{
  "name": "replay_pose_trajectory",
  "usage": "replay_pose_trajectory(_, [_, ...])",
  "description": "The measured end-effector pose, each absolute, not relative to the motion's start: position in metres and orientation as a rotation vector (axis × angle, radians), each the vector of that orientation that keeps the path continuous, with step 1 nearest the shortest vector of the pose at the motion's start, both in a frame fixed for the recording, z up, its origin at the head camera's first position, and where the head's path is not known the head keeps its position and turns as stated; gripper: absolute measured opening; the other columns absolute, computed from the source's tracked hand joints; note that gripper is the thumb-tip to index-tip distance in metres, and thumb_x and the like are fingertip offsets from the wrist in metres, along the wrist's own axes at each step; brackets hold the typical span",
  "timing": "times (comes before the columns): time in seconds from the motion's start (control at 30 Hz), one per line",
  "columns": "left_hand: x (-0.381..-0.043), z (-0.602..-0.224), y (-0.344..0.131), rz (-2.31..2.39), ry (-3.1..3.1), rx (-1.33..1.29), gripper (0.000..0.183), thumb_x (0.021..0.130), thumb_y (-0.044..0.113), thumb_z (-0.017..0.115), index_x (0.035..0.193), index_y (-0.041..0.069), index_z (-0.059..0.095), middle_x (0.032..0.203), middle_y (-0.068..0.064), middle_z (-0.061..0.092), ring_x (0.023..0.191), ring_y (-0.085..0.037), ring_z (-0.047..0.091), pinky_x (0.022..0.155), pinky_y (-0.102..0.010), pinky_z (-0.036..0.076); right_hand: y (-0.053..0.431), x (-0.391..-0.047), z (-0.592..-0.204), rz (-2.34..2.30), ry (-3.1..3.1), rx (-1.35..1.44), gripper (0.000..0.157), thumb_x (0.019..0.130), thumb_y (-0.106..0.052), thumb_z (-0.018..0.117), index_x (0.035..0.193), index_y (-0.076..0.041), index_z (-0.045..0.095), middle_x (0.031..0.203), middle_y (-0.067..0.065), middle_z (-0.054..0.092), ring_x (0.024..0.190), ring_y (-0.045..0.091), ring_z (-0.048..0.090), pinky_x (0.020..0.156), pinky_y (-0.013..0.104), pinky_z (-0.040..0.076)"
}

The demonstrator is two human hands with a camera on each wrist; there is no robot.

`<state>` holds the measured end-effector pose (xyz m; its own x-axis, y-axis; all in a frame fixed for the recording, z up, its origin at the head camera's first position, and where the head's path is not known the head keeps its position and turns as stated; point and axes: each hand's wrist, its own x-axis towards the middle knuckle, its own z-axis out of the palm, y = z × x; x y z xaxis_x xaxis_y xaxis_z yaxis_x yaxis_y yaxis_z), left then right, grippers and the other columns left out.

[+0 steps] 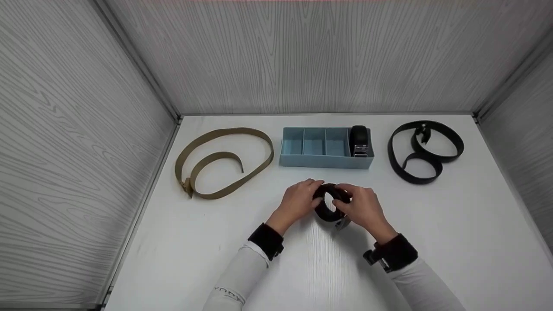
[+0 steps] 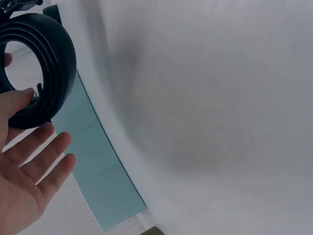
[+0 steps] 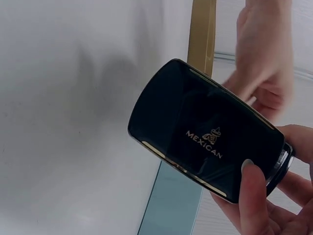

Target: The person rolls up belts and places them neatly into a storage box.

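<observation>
A coiled black belt (image 1: 321, 211) is held above the table between both hands. My left hand (image 1: 298, 199) pinches the coil from the left. In the left wrist view its thumb reaches into the ring of the coil (image 2: 63, 63), while the other fingers are spread below. From the right, my right hand (image 1: 365, 206) grips the coil near its buckle. That glossy black buckle (image 3: 190, 122) with gold edging and the word MEXICAN fills the right wrist view, the right thumb pressing on its face.
Behind the hands stands a light blue divided box (image 1: 326, 162); another rolled black belt (image 1: 358, 136) sits in its rightmost compartment. A tan belt (image 1: 220, 193) lies loosely looped on the left, a black belt (image 1: 399, 169) on the right. Grey wood-grain panels (image 1: 276, 56) border the white table (image 1: 185, 250).
</observation>
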<state>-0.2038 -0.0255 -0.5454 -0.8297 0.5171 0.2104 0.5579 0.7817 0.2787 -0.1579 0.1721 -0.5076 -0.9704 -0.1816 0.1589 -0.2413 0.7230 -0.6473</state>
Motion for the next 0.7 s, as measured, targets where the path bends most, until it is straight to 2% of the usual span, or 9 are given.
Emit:
replay_pose_trajectory(0.17, [-0.216, -0.546, -0.035, -0.351, -2.912, -0.730, 0.060, 0.093, 0.052, 0.059, 0.140, 0.014, 0.053, 0.130, -0.010, 0.057, 0.121, -0.026, 0.054, 0.101, -0.040, 0.042, 0.179, -0.163, -0.505, 1.090, -2.860, 0.301, 0.041, 0.084, -0.019, 0.076, 0.121, -0.005, 0.069, 0.093, 0.011, 0.072, 0.068, 0.017, 0.066, 0.055, 0.033, 0.050])
replay_pose_trajectory(0.27, [-0.229, -0.544, -0.041, -0.297, -2.925, -0.630, 0.063, 0.095, 0.057, 0.052, 0.142, 0.015, 0.051, 0.137, -0.013, 0.052, 0.128, -0.030, 0.048, 0.107, -0.045, 0.035, 0.183, -0.166, -0.504, 1.064, -2.868, 0.289, 0.040, 0.084, -0.019, 0.075, 0.121, -0.005, 0.069, 0.090, 0.010, 0.072, 0.067, 0.017, 0.064, 0.057, 0.034, 0.049])
replay_pose_trajectory(0.4, [-0.248, -0.542, -0.048, -0.240, -2.942, -0.477, 0.060, 0.093, 0.040, 0.060, 0.146, 0.016, 0.046, 0.146, -0.015, 0.044, 0.136, -0.033, 0.039, 0.110, -0.052, 0.029, 0.185, -0.172, -0.503, 1.020, -2.858, 0.283, 0.040, 0.084, -0.019, 0.075, 0.120, -0.006, 0.069, 0.089, 0.009, 0.072, 0.067, 0.019, 0.063, 0.060, 0.037, 0.049])
replay_pose_trajectory(0.53, [-0.262, -0.543, -0.054, -0.176, -3.016, -0.387, 0.069, 0.087, 0.025, 0.068, 0.150, 0.016, 0.041, 0.153, -0.017, 0.035, 0.142, -0.035, 0.028, 0.110, -0.057, 0.025, 0.184, -0.177, -0.502, 1.000, -2.845, 0.265, 0.038, 0.083, -0.017, 0.075, 0.120, -0.006, 0.069, 0.091, 0.011, 0.072, 0.071, 0.022, 0.063, 0.063, 0.040, 0.049])
replay_pose_trajectory(0.7, [-0.266, -0.546, -0.060, -0.263, -3.110, -0.452, 0.069, 0.089, 0.019, 0.065, 0.151, 0.010, 0.036, 0.153, -0.023, 0.031, 0.143, -0.039, 0.023, 0.109, -0.057, 0.027, 0.188, -0.180, -0.497, 1.090, -2.831, 0.323, 0.039, 0.087, -0.021, 0.072, 0.124, -0.007, 0.068, 0.093, 0.013, 0.071, 0.073, 0.025, 0.065, 0.063, 0.039, 0.050])
